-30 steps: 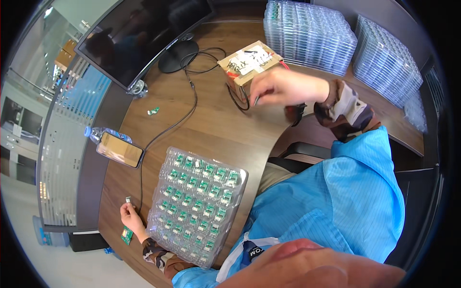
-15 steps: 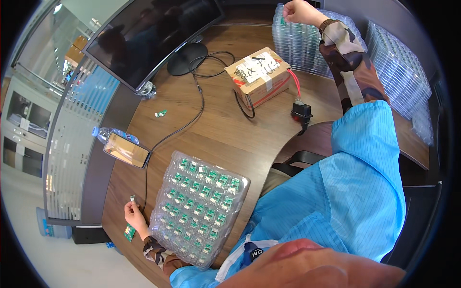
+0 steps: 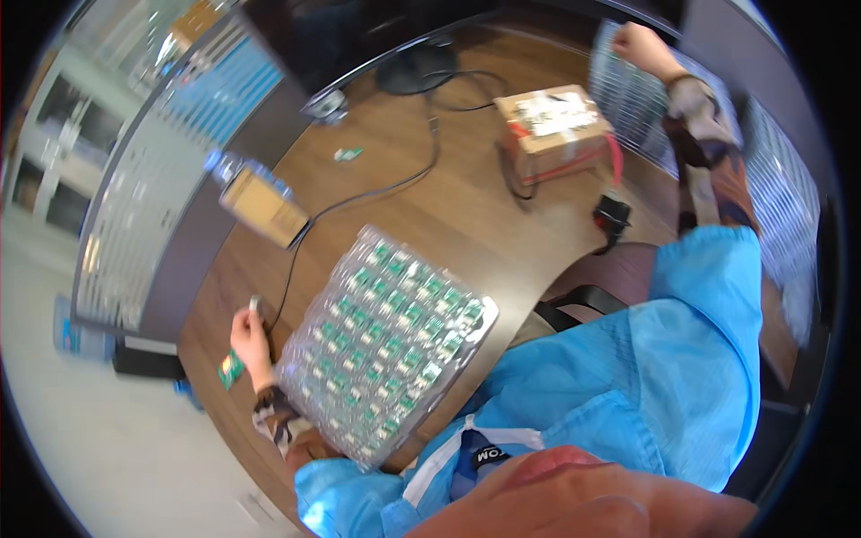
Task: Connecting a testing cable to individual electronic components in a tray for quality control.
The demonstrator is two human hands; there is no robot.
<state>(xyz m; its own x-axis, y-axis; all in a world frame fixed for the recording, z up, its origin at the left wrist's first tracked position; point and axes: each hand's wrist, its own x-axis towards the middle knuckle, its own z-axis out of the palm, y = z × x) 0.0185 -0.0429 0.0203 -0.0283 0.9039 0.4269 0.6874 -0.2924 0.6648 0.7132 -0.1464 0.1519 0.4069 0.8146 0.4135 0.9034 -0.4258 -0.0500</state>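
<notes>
My left hand [image 3: 250,341] is closed at the left side of the desk, pinching a small pale plug [image 3: 255,304] that appears to end the black cable [image 3: 289,273]. Beneath that hand lies a green circuit board [image 3: 230,368]. Beside my left forearm, a clear plastic tray [image 3: 305,345] carries rows of small green circuit boards [image 3: 411,314]. Far off to the right, my right hand [image 3: 641,51] is curled over a stack of clear plastic trays [image 3: 628,103]. Blur and the curled fingers hide whatever it may hold.
A taped cardboard box [image 3: 549,130] with red wires and a black switch-like part [image 3: 612,215] stands right of centre. Left of it are a phone [image 3: 263,208], a plastic bottle [image 3: 235,168], a small green piece [image 3: 348,154] and a monitor stand [image 3: 417,72]. More stacked trays [image 3: 778,170] rise at right.
The whole view has swung, so the desk and its things sit further right, and the near left part higher. Both hands keep about the same places relative to the trays.
</notes>
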